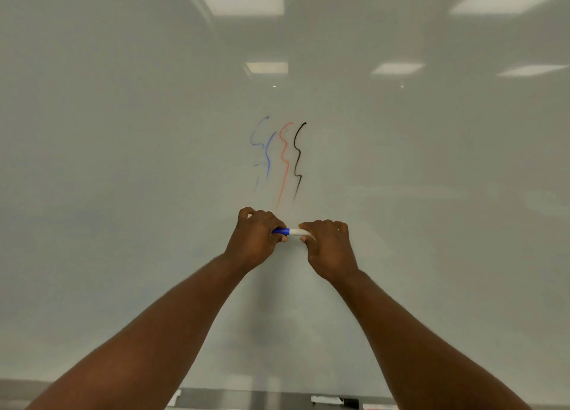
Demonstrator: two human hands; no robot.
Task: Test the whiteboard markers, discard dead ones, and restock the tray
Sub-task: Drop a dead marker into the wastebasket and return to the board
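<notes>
Forearms are raised; the blue marker [291, 231] is gripped, cap by left hand [256, 240], barrel by right hand [330, 249]. Test strokes [284, 150] are drawn at twelve o'clock; restocking the tray [246, 399] is judged outstanding.

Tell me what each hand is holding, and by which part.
Both hands hold one whiteboard marker: the left hand grips its blue cap end, and the right hand grips its white barrel.

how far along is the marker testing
Done: faint blue line, blue line, red line and black line drawn on the whiteboard. In hand: blue marker, left hand on its cap, right hand on its barrel. Left: discarding and restocking; a black-capped marker lies in the tray.
</notes>
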